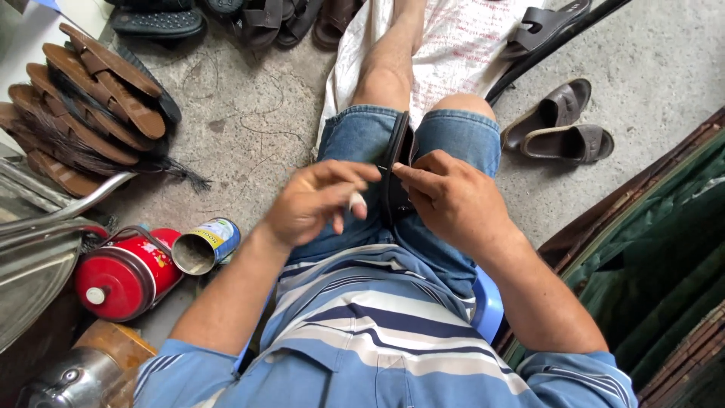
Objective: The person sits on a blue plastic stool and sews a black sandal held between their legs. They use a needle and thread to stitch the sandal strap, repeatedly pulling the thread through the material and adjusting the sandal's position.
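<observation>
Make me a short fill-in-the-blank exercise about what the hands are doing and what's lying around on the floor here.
1. Both hands work on a dark sandal held upright between the person's ____.
2. The right hand rests on the sandal while the left hand hovers just beside it, on its ____ side.
3. The open tin can lies on its side next to a ____ canister.
4. A pair of grey sandals sits on the ____ floor.

Missing words: knees; left; red; concrete

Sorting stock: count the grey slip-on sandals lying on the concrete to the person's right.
2. A grey sandal lies nearer the white sack; the second grey sandal lies beside it, closer to the green sheeting. A darker sandal lies apart; others may be hidden.
</observation>
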